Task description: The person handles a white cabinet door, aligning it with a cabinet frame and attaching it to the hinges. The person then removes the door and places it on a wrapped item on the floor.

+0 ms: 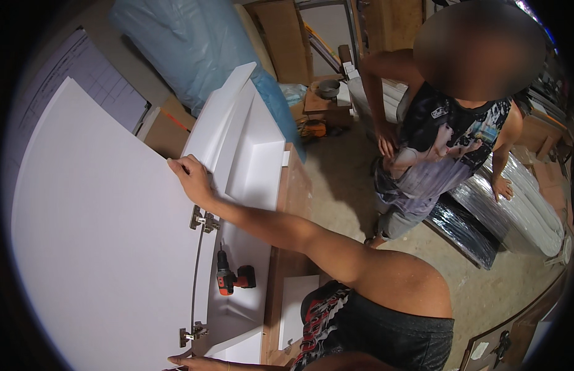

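Fingers of the right hand bent around the near edge of a large white panel, thumb side toward its broad face; grasping it. Left hand at the same edge, lower down, cut off by the frame; cannot tell whether it grips or only rests.

Panel lies to the left of both hands, broad face up to the camera. Long axis runs up and down the view, along the edge where the hands sit, bowed by the lens.

2 metal hinges on that edge: upper hinge just below the right hand, lower hinge just above the left. Each hand nearest its own hinge. White cabinet on the other side of the hinges, toward the body. Drill lies inside it, between the 2 hinges in height. Co-worker stands well apart, upper right.
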Motion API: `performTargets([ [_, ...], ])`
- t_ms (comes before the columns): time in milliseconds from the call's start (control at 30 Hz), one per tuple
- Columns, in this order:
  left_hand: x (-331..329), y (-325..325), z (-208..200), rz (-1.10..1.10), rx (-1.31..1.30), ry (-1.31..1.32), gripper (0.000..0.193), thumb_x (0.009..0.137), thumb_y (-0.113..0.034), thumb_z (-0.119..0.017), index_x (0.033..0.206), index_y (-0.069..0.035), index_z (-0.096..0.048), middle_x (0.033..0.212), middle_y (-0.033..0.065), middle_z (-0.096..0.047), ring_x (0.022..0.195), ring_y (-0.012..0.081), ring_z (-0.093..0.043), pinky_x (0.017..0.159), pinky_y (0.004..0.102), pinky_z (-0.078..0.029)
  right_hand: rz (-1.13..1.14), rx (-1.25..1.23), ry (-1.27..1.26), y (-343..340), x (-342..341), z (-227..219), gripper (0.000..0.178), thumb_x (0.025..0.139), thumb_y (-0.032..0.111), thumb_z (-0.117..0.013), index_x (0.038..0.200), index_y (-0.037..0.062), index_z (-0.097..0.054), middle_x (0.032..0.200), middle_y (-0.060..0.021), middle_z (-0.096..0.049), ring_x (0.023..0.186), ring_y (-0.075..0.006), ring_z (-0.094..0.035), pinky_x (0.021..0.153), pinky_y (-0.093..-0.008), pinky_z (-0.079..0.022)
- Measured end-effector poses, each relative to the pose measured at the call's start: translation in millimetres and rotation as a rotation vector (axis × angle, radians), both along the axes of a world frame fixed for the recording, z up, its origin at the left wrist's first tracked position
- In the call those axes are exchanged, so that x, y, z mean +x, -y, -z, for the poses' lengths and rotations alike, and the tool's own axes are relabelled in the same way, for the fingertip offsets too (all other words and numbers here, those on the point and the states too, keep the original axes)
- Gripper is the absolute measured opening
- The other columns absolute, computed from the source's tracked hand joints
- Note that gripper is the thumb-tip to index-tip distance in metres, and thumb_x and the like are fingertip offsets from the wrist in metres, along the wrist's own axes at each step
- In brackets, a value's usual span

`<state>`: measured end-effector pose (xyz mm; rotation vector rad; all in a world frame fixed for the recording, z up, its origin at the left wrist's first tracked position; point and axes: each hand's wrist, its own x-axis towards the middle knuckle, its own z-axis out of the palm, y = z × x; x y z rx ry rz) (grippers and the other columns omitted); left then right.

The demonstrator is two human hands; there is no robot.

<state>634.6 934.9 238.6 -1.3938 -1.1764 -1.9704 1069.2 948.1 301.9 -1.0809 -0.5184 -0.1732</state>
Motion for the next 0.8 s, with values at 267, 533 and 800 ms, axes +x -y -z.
performTargets([
  [267, -1, 3, 0, -0.003, -0.109, 0.019, 0.058, 0.098, -0.036, -0.064, 0.135, 0.006, -0.05, 0.127, 0.0252, -0.056, 0.116, 0.037, -0.056, 0.098, 0.0474, -0.049, 0.022, 0.018, -0.005, -7, -1, -1, 0.044, 0.099, 0.042, -0.06, 0.09, 0.0003, -0.068, 0.084, -0.0066, -0.059, 0.075, -0.0203, -0.053, 0.074, -0.0332, -0.044],
  [533, -17, 10, 6, 0.056, -0.506, 0.148, 0.066, 0.1, -0.039, -0.059, 0.147, 0.002, -0.039, 0.149, 0.0251, -0.042, 0.134, 0.0401, -0.045, 0.112, 0.0495, -0.039, -0.035, -0.07, 0.001, 12, -2, -8, 0.041, 0.1, 0.039, -0.059, 0.094, -0.0001, -0.066, 0.088, -0.0089, -0.062, 0.08, -0.0249, -0.057, 0.074, -0.0357, -0.046],
  [800, -33, -33, 32, 0.028, -0.215, 0.076, 0.061, 0.1, -0.035, -0.059, 0.145, 0.002, -0.041, 0.142, 0.0249, -0.045, 0.124, 0.0384, -0.051, 0.099, 0.0522, -0.05, 0.109, 0.032, 0.065, -12, -7, 2, 0.031, 0.103, 0.029, -0.054, 0.093, 0.0, -0.062, 0.087, -0.0109, -0.055, 0.078, -0.0282, -0.052, 0.074, -0.0392, -0.042],
])
